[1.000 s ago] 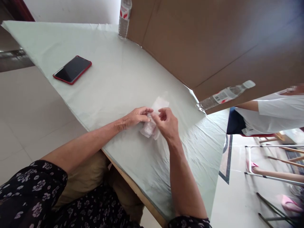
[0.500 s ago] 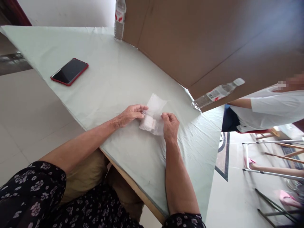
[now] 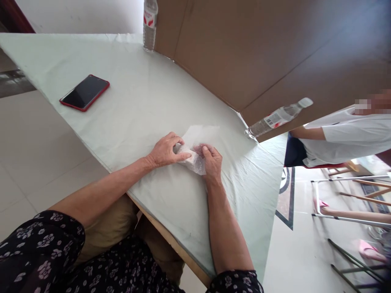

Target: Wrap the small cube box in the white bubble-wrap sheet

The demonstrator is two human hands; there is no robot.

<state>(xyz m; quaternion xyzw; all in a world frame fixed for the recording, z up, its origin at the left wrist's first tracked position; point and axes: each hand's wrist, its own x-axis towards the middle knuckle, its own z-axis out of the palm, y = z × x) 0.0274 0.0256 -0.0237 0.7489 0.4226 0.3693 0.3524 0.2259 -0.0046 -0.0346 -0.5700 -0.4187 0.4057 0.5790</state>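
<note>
A sheet of clear bubble wrap [image 3: 198, 166] lies on the cloth-covered table, folded around a small white item [image 3: 185, 151] whose kind I cannot make out. My left hand [image 3: 166, 150] grips the wrapped bundle from the left, thumb on its near side and fingers on its far side. From the right, my right hand [image 3: 213, 162] pinches the wrap's right flap between thumb and fingers. Part of that hand's fingers shows blurred through the film. Beyond both hands, the far end of the sheet is spread out over the cloth.
A phone in a red case [image 3: 84, 92] lies at the left on the pale green tablecloth [image 3: 128, 101]. Behind stands a brown cardboard panel [image 3: 220, 49], with one water bottle [image 3: 149, 26] and another water bottle [image 3: 277, 118] against it. At the right sits a person in a white shirt [image 3: 357, 132].
My right hand has moved left, bringing the wrap's right flap over the white item. My left hand has shifted right, and its thumb has come onto the bundle.
</note>
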